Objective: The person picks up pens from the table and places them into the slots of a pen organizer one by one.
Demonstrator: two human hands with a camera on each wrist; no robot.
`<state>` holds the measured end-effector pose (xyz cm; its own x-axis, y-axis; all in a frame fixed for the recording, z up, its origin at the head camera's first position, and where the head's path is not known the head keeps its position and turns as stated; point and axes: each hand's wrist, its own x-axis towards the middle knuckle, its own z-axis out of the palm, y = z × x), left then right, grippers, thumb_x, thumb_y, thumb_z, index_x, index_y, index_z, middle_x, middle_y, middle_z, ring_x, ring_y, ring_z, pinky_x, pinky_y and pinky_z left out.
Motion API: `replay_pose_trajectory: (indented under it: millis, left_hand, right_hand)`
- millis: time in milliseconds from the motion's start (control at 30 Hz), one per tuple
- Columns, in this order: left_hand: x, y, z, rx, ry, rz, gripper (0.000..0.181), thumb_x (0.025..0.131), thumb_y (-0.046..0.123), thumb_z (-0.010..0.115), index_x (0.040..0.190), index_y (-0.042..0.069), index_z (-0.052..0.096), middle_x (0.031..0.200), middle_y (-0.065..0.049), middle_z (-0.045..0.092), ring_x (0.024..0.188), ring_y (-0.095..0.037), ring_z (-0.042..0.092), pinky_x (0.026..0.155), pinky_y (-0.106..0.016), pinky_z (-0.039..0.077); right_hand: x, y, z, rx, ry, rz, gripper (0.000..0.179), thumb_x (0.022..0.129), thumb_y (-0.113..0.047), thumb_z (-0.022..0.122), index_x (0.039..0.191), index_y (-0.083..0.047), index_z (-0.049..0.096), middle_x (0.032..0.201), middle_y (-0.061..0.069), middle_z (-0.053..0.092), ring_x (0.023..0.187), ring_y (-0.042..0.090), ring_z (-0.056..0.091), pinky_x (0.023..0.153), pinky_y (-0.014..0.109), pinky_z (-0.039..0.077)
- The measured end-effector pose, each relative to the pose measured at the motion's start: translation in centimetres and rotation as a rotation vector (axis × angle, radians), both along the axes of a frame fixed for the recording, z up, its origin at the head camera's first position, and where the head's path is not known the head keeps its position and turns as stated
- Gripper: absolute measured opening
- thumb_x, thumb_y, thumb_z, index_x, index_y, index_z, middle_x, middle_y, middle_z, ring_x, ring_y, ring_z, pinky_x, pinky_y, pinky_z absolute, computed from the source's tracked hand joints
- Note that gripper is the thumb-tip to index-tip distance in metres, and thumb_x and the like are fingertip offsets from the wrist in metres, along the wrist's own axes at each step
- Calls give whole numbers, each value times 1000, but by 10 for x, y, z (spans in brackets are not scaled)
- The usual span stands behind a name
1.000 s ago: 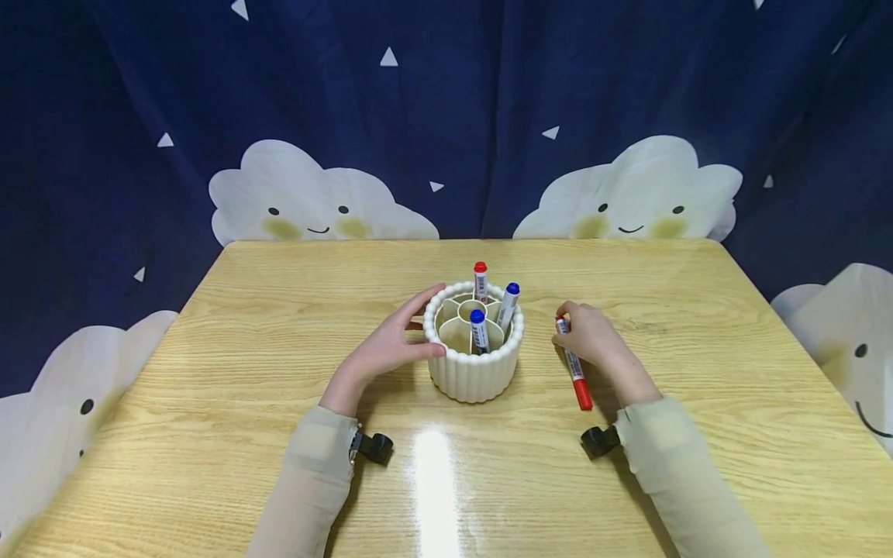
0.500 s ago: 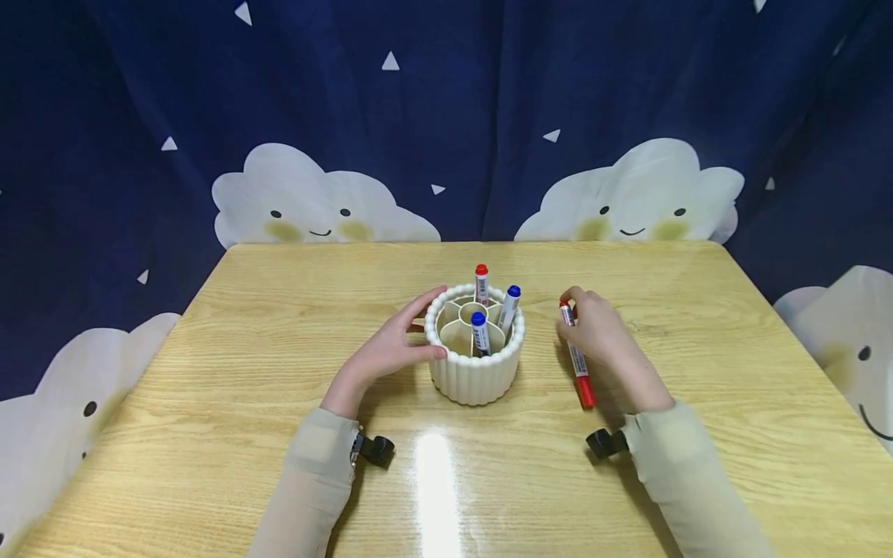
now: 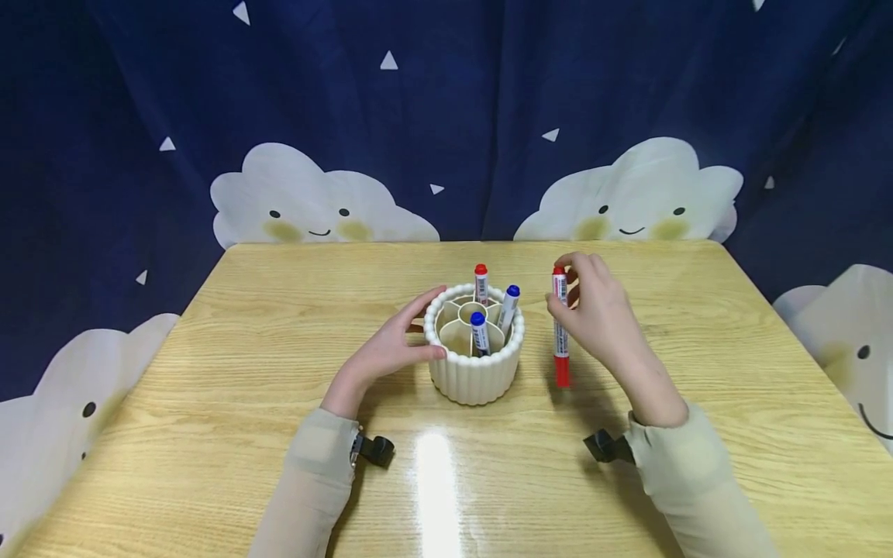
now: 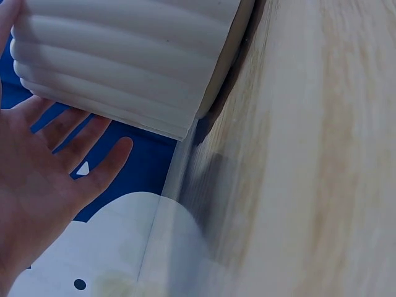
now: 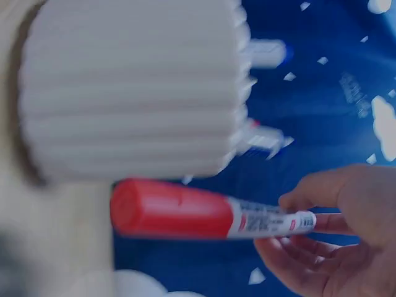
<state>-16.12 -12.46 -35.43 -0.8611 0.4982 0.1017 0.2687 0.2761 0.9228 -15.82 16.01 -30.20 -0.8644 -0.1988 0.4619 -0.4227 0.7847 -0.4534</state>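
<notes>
A white ribbed pen holder (image 3: 474, 380) with inner compartments stands upright on the table. My left hand (image 3: 391, 345) holds its left side, thumb at the front of the rim and index finger toward the back; in the left wrist view, other fingers of that hand (image 4: 55, 161) reach under the holder's side. To the right of the holder, my right hand (image 3: 593, 310) pinches a red marker (image 3: 561, 333) near its upper end. The marker hangs nearly upright above the table, thick red end down. In the right wrist view that red marker (image 5: 179, 209) appears close to the holder's wall.
Inside the holder stand a red-tipped marker (image 3: 481, 283) at the back and two blue-tipped ones, a right marker (image 3: 508, 308) and a front marker (image 3: 480, 337). The wooden table (image 3: 230, 403) ends at a dark blue curtain (image 3: 446, 116) with clouds.
My right hand has lifted the red marker off the table and swung it from slanted to nearly upright. The left hand and the holder have stayed put.
</notes>
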Motion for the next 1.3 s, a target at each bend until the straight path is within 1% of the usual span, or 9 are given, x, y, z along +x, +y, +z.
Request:
replay_pose_trajectory:
  millis: [167, 233, 400, 567, 733, 900, 1133, 1200, 1300]
  left_hand:
    - [-10, -3, -17, 2, 36, -1, 90, 73, 18, 75, 145, 23, 22, 147, -3, 28, 123, -31, 40, 98, -49, 36]
    - [-11, -3, -20, 2, 47, 2, 90, 72, 22, 76, 145, 27, 22, 146, 1, 29, 122, -29, 40, 98, -47, 37]
    - [-12, -4, -23, 9, 50, 4, 89, 71, 31, 77, 142, 37, 24, 144, 6, 32, 120, -26, 42, 96, -44, 40]
    - [-12, -3, -24, 13, 66, -3, 89, 71, 31, 77, 143, 34, 24, 143, 5, 33, 120, -27, 42, 95, -44, 40]
    - [-13, -3, -24, -4, 68, 0, 90, 72, 32, 76, 144, 32, 23, 144, 5, 31, 121, -23, 42, 96, -42, 40]
    - [-12, -3, -19, -8, 59, -17, 89, 74, 28, 75, 145, 26, 22, 146, 0, 30, 122, -27, 40, 97, -45, 38]
    - [1, 0, 3, -7, 46, -35, 89, 75, 26, 74, 146, 14, 21, 146, -6, 30, 123, -29, 39, 98, -44, 38]
    - [2, 0, 4, -1, 47, -35, 89, 75, 26, 74, 145, 13, 21, 146, -6, 29, 124, -30, 39, 98, -44, 37]
    - [2, 0, 5, 10, 48, -33, 89, 75, 29, 74, 145, 12, 21, 147, -6, 28, 124, -31, 39, 98, -46, 37]
  right_hand:
    - [13, -14, 22, -63, 126, 48, 33, 78, -10, 64, 108, -1, 51, 94, 11, 54, 67, 17, 56, 59, 31, 52]
    - [18, -19, 30, -85, 173, 68, 34, 77, -10, 66, 107, -1, 52, 93, 9, 55, 66, 15, 56, 57, 29, 52]
    - [25, -31, 47, -137, 228, 93, 33, 77, -10, 67, 106, -1, 53, 93, 8, 57, 64, 13, 57, 55, 23, 51]
    - [27, -45, 57, -261, 298, 131, 34, 77, -7, 67, 106, 2, 54, 94, 9, 57, 67, 13, 59, 59, 11, 49]
    - [25, -62, 64, -392, 435, 221, 36, 76, -5, 68, 107, 5, 52, 95, 13, 56, 71, 15, 61, 62, 12, 50]
    - [19, -75, 62, -386, 484, 284, 36, 77, -6, 69, 107, 5, 52, 93, 14, 54, 74, 16, 61, 62, 15, 51]
    - [12, -81, 44, -289, 397, 354, 34, 78, -6, 68, 106, 2, 52, 92, 11, 53, 74, 15, 61, 63, 20, 53]
    - [11, -81, 40, -278, 382, 378, 34, 77, -4, 69, 105, 2, 52, 92, 11, 53, 72, 16, 62, 63, 22, 54]
    - [9, -81, 33, -234, 399, 428, 33, 76, -3, 69, 104, 2, 52, 91, 12, 53, 71, 16, 61, 65, 21, 53]
